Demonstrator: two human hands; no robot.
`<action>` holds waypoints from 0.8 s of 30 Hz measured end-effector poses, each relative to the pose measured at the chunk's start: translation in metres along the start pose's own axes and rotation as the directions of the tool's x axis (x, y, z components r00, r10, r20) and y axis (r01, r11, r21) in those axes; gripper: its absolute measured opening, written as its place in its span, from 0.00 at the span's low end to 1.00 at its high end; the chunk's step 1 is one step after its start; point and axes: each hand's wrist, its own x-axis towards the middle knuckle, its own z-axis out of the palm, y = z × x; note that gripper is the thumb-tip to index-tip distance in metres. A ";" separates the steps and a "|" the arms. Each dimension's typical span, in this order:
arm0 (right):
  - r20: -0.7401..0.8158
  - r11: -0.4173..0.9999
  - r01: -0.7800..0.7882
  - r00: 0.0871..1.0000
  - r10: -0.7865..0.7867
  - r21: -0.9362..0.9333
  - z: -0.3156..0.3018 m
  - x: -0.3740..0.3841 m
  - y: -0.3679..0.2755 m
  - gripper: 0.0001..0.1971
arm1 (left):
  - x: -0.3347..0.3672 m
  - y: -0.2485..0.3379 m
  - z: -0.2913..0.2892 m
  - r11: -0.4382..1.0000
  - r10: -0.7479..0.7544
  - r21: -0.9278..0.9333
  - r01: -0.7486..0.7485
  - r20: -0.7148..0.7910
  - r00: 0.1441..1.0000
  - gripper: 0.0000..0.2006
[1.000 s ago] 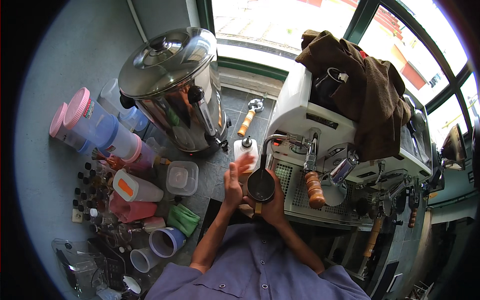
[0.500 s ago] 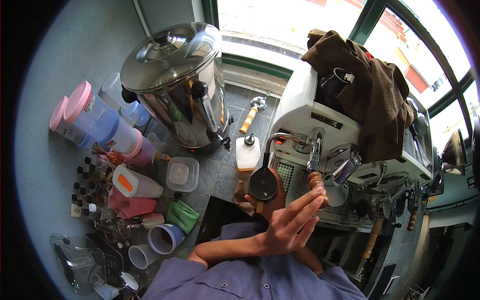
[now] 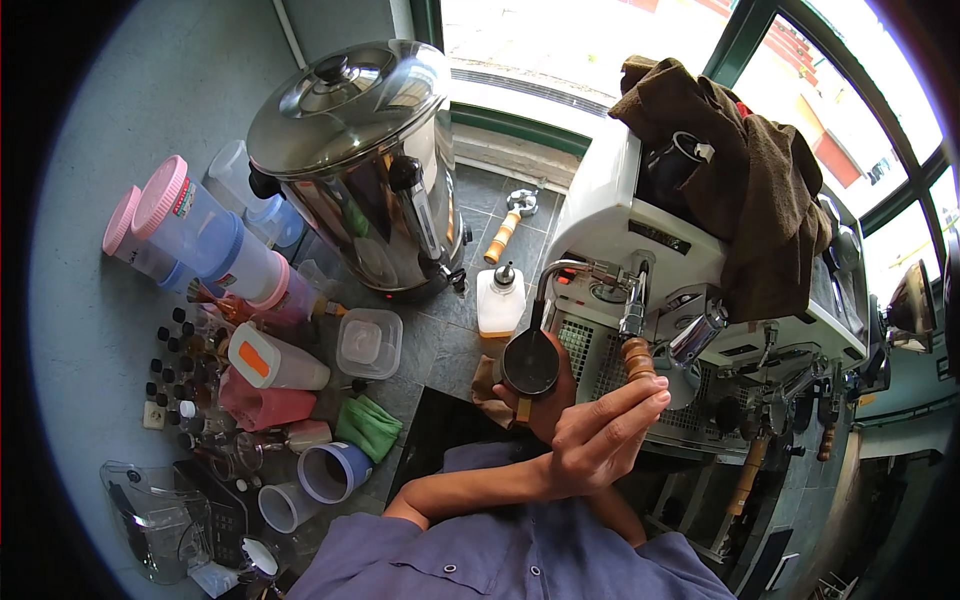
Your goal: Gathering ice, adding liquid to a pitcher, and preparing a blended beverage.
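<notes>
My left arm crosses over the right one, and my left hand [image 3: 610, 430] pinches the lower end of a turned wooden handle [image 3: 637, 358]. That handle hangs from a chrome fitting [image 3: 635, 300] on the front of a white espresso machine [image 3: 590, 195]. Further left, my right hand [image 3: 560, 395] is wrapped round a black milk pitcher [image 3: 530, 365], seen from above. A thin curved steam wand [image 3: 548, 275] runs down into the pitcher's far side. What the pitcher holds is too dark to tell. A tan piece [image 3: 523, 410] shows at its near edge.
A tall steel urn [image 3: 350, 170] stands behind on the left. Between it and the machine are a loose portafilter [image 3: 510, 226] and a white squeeze bottle [image 3: 500, 300]. Plastic tubs [image 3: 368, 343], jars and small bottles crowd the left. A brown cloth [image 3: 770, 200] drapes the machine.
My left hand has shifted to the right, its fingers drawn closer together round the handle's end. The pitcher stays under the wand in my right hand. The whole view has moved slightly.
</notes>
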 end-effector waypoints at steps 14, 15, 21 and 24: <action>-0.011 0.727 -0.401 0.872 0.489 0.557 0.003 -0.003 -0.019 0.51 | -0.001 -0.002 -0.001 0.999 0.004 -0.033 -0.005 -0.004 1.000 0.17; -0.011 0.728 -0.400 0.873 0.488 0.557 0.002 -0.001 -0.015 0.51 | -0.001 -0.002 -0.001 0.999 0.001 -0.036 -0.001 0.001 1.000 0.17; 0.018 1.000 -0.024 1.000 0.024 0.015 -0.001 -0.003 0.002 0.51 | -0.002 -0.003 -0.001 0.999 -0.002 -0.044 0.003 0.012 1.000 0.17; -0.038 0.957 -0.193 0.978 0.205 0.216 -0.001 -0.005 0.002 0.52 | -0.003 -0.003 -0.001 0.999 -0.002 -0.050 0.002 0.013 1.000 0.17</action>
